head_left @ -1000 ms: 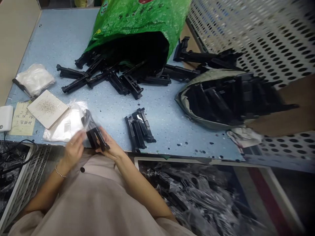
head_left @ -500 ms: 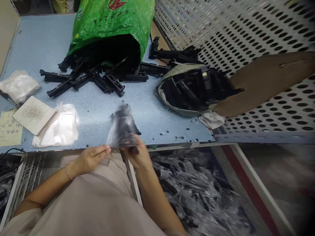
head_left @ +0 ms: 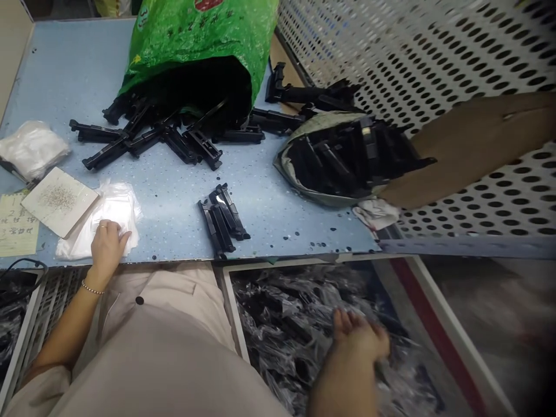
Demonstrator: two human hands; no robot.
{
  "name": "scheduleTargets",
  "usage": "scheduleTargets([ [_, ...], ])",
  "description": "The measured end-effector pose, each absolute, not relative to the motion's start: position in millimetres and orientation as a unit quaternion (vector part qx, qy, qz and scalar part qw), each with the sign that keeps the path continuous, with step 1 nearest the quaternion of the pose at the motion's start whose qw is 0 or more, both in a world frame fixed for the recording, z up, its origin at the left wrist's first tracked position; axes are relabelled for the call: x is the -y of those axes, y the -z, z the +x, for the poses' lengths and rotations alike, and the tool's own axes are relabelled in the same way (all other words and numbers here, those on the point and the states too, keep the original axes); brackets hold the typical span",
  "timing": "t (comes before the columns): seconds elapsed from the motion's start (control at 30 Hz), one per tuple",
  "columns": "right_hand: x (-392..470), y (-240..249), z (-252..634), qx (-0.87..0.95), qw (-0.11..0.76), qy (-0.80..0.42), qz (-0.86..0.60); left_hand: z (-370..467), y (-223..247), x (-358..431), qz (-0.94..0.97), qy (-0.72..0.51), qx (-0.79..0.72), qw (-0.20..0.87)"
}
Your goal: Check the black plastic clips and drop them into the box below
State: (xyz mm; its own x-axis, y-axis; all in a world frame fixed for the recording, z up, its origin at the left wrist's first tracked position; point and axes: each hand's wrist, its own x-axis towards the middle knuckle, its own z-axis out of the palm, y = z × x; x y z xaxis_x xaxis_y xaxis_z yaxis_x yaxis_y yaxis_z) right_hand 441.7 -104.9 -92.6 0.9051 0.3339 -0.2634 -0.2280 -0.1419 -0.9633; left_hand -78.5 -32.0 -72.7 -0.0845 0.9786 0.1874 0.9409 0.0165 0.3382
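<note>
My left hand point(head_left: 107, 246) rests its fingertips on a stack of clear plastic bags point(head_left: 124, 202) at the table's front left, thumb held apart from the fingers. My right hand point(head_left: 358, 336) is over the bin of bagged black parts point(head_left: 286, 330) below the table edge, somewhat blurred. Its fingers are stretched out and I see nothing held in them. Between the hands, a few slim black plastic parts point(head_left: 221, 220) lie side by side near the table's edge.
A green woven sack point(head_left: 204, 40) spills several black parts point(head_left: 104, 153) onto the blue table point(head_left: 78, 69). At the right, a grey-green sack point(head_left: 304, 188) full of them leans by a perforated metal panel point(head_left: 434, 52). A white tile point(head_left: 61, 200) lies beside the bags.
The bagged part that was between my hands is gone from them. My left hand has moved left onto the plastic bags, and my right hand has swung right and down over the bin.
</note>
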Motion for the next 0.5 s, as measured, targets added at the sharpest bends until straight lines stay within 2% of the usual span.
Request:
scheduleTargets([
  [0.07,87,101,418,0.065,0.632,-0.222,-0.740,-82,69,29,0.664,-0.207,-0.713,0.088],
  [0.13,68,100,381,0.210,0.561,-0.281,-0.750,-89,66,26,0.637,-0.248,-0.712,0.162],
  [0.23,42,85,316,0.519,0.343,-0.303,-0.722,-104,64,23,0.538,-0.346,-0.706,0.303],
  [0.33,22,72,276,0.640,0.177,-0.226,-0.713,-114,67,22,0.429,-0.435,-0.691,0.387],
  [0.4,11,69,269,0.648,0.142,-0.234,-0.711,-115,69,22,0.391,-0.470,-0.684,0.398],
  [0.5,2,67,261,0.594,0.222,-0.389,-0.668,-110,70,22,0.366,-0.513,-0.664,0.403],
])
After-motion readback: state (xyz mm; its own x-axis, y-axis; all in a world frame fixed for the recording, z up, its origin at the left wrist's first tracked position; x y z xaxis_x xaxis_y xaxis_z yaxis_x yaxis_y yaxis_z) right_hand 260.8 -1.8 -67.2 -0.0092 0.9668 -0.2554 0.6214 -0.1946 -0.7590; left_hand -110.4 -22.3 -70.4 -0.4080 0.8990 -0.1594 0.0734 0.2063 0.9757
